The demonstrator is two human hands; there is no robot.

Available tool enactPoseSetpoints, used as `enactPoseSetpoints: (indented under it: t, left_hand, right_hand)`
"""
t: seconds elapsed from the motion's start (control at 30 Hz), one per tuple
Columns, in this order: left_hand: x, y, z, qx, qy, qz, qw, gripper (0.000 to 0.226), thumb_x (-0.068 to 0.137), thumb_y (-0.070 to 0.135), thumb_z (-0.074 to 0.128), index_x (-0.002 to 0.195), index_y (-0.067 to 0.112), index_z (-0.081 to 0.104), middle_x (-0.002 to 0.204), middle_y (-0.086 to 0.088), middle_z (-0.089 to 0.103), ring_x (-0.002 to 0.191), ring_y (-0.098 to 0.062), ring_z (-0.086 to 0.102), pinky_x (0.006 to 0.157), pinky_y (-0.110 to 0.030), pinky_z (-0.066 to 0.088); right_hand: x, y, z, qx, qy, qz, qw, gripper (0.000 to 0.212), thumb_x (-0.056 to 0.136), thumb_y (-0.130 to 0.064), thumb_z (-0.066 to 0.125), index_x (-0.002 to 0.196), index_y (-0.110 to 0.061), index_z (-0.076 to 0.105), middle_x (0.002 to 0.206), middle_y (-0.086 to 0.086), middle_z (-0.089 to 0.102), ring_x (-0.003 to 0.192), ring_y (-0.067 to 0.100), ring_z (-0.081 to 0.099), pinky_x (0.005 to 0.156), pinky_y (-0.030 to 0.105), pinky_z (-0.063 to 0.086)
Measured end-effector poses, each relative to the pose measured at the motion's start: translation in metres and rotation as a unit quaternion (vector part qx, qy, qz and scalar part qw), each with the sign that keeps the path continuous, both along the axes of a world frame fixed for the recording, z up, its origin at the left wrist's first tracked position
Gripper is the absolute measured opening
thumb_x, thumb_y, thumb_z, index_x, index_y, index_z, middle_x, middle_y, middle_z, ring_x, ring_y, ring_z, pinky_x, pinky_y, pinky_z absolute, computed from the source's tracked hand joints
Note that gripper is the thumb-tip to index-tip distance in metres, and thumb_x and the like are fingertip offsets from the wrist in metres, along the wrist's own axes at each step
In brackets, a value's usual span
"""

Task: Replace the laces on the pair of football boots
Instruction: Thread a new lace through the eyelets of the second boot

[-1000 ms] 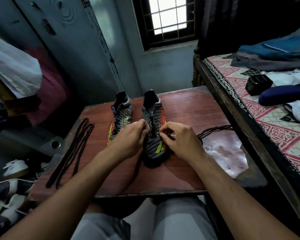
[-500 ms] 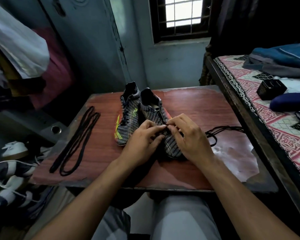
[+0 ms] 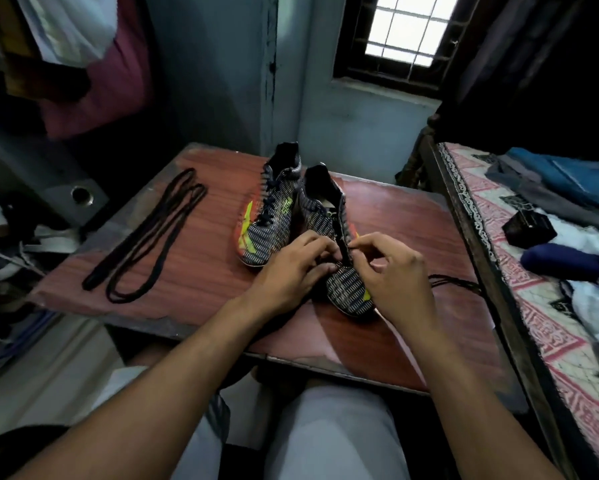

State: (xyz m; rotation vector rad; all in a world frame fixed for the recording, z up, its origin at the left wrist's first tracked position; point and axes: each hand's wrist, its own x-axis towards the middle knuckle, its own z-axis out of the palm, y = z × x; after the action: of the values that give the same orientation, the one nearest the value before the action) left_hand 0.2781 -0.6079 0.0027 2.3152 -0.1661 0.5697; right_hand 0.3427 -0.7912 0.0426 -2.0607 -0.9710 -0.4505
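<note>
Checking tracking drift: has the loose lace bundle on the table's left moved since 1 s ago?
No. The lace bundle lies the same way near the table left edge; only the camera shifted.

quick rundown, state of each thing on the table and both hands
left boot: laced, upright on the table, untouched
right boot: on the table, both hands working at its lace holes
left hand: fingers curled, pinching a lace at the right boot
right hand: fingers curled, pinching at the same spot
folded laces: lying loose on the table's left side
lace by right wrist: trailing loose on the table
</note>
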Motion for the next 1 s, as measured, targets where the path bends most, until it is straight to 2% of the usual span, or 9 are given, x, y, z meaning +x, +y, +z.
enactPoseSetpoints:
  t: [0.13, 0.23, 0.33, 0.4, 0.5, 0.57, 0.73, 0.9, 1.0]
  left_hand:
    - [-0.001, -0.001, 0.001, -0.010, -0.016, 0.022, 1.000, 0.016, 0.096, 0.028, 0.070, 0.111, 0.026, 0.065, 0.110, 0.017, 0.052, 0.086, 0.002, 0.051, 0.076, -0.032, 0.053]
    - [-0.003, -0.004, 0.001, -0.001, -0.012, 0.035, 0.999, 0.019, 0.096, 0.031, 0.069, 0.114, 0.025, 0.065, 0.111, 0.015, 0.052, 0.087, 0.006, 0.046, 0.071, -0.031, 0.049]
    - [-0.003, -0.005, 0.001, -0.002, -0.011, 0.037, 0.999, 0.021, 0.097, 0.033, 0.069, 0.116, 0.025, 0.066, 0.108, 0.018, 0.047, 0.086, 0.004, 0.047, 0.072, -0.025, 0.039]
    - [-0.003, -0.005, 0.002, -0.003, -0.004, 0.040, 0.999, 0.023, 0.096, 0.033, 0.070, 0.117, 0.024, 0.066, 0.112, 0.012, 0.053, 0.090, -0.010, 0.059, 0.073, -0.027, 0.040]
    - [-0.003, -0.004, 0.002, 0.001, 0.004, 0.044, 0.999, 0.025, 0.096, 0.034, 0.069, 0.118, 0.022, 0.065, 0.115, 0.004, 0.057, 0.093, -0.023, 0.066, 0.073, -0.033, 0.048]
    - [-0.003, -0.004, 0.001, 0.007, 0.002, 0.042, 0.999, 0.024, 0.096, 0.035, 0.069, 0.117, 0.023, 0.065, 0.113, 0.004, 0.057, 0.090, -0.023, 0.066, 0.072, -0.033, 0.050]
    - [-0.003, -0.003, 0.000, 0.006, -0.003, 0.038, 0.999, 0.020, 0.096, 0.039, 0.069, 0.113, 0.031, 0.061, 0.109, 0.011, 0.054, 0.086, -0.018, 0.064, 0.070, -0.026, 0.040]
    - [-0.006, -0.003, 0.002, 0.002, -0.027, 0.030, 0.999, 0.029, 0.094, 0.036, 0.072, 0.113, 0.035, 0.050, 0.099, 0.015, 0.049, 0.078, -0.012, 0.055, 0.066, -0.028, 0.044]
    - [-0.005, -0.001, 0.002, -0.005, -0.031, 0.037, 0.999, 0.031, 0.091, 0.034, 0.075, 0.106, 0.030, 0.048, 0.089, 0.012, 0.052, 0.073, -0.011, 0.051, 0.063, -0.031, 0.047]
  right_hand:
    - [0.021, 0.003, 0.029, -0.185, -0.028, 0.031, 0.982, 0.004, 0.090, -0.014, 0.074, 0.092, -0.016, 0.076, 0.084, -0.003, 0.069, 0.079, 0.016, 0.064, 0.075, 0.034, 0.053]
    - [0.030, 0.007, 0.051, -0.364, -0.071, 0.080, 0.925, 0.008, 0.095, -0.019, 0.067, 0.100, -0.017, 0.073, 0.090, -0.004, 0.058, 0.084, 0.022, 0.061, 0.074, 0.038, 0.051]
    - [0.030, 0.015, 0.070, -0.458, -0.138, 0.127, 0.869, 0.017, 0.101, -0.029, 0.056, 0.108, -0.023, 0.071, 0.100, -0.005, 0.060, 0.085, 0.018, 0.062, 0.066, 0.039, 0.053]
    - [0.033, 0.021, 0.077, -0.470, -0.143, 0.147, 0.859, 0.016, 0.100, -0.031, 0.060, 0.108, -0.027, 0.073, 0.102, -0.007, 0.061, 0.085, 0.014, 0.060, 0.066, 0.038, 0.053]
    - [0.040, 0.029, 0.076, -0.469, -0.069, 0.170, 0.864, 0.013, 0.094, -0.027, 0.073, 0.105, -0.024, 0.078, 0.093, -0.010, 0.056, 0.078, 0.007, 0.050, 0.072, 0.029, 0.043]
    - [0.050, 0.034, 0.074, -0.473, -0.014, 0.179, 0.862, 0.011, 0.090, -0.024, 0.077, 0.100, -0.021, 0.080, 0.088, -0.010, 0.058, 0.074, 0.003, 0.048, 0.072, 0.024, 0.037]
    - [0.063, 0.041, 0.076, -0.486, 0.108, 0.201, 0.844, 0.005, 0.088, -0.018, 0.080, 0.094, -0.018, 0.079, 0.081, -0.011, 0.062, 0.069, -0.005, 0.056, 0.064, 0.009, 0.038]
    - [0.069, 0.044, 0.071, -0.501, 0.174, 0.214, 0.820, 0.001, 0.091, -0.015, 0.077, 0.090, -0.016, 0.077, 0.072, -0.010, 0.060, 0.058, 0.013, 0.055, 0.050, 0.027, 0.047]
    - [0.069, 0.037, 0.062, -0.456, 0.207, 0.204, 0.841, 0.001, 0.090, -0.011, 0.077, 0.091, -0.012, 0.076, 0.070, -0.005, 0.059, 0.055, 0.006, 0.054, 0.053, 0.020, 0.044]
